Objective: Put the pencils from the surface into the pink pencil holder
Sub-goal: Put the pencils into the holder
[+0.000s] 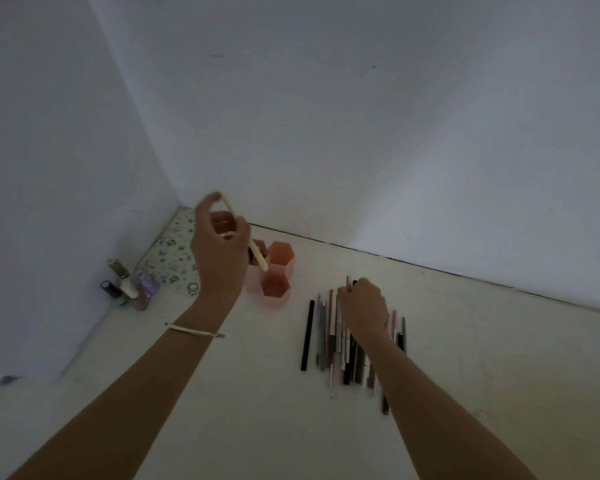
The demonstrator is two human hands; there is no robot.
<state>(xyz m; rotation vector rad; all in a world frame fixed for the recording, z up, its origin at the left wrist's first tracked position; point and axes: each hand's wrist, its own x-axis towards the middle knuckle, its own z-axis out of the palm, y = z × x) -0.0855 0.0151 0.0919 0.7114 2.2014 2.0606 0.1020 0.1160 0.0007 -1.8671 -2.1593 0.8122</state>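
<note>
Near the back left corner of the desk (pixel 222 393), the pink pencil holder (pixel 274 275) stands as a cluster of six-sided cups, their open tops facing up. Just above it my left hand (pixel 219 258) pinches a cream pencil (pixel 246 237), grip clamped on its upper half, the shaft tilted so its lower tip hangs over the front cup. I cannot tell whether that tip touches the rim. A thin pale bracelet (pixel 194 330) circles my left wrist.

To the right of the holder, well apart from it, a row of pencils (pixel 329 337) lies side by side on the desk, dark, grey, white and pink, with one black pencil (pixel 307 336) set slightly off on the left edge. My right hand (pixel 362 306) rests over the far end of that row, grip closed on a thin grey pencil (pixel 347 283) whose tip pokes up past the fingers.

Left of the holder sit a flowered cloth (pixel 172 251) and a few small bottles (pixel 132 289) against the wall (pixel 361 116).
</note>
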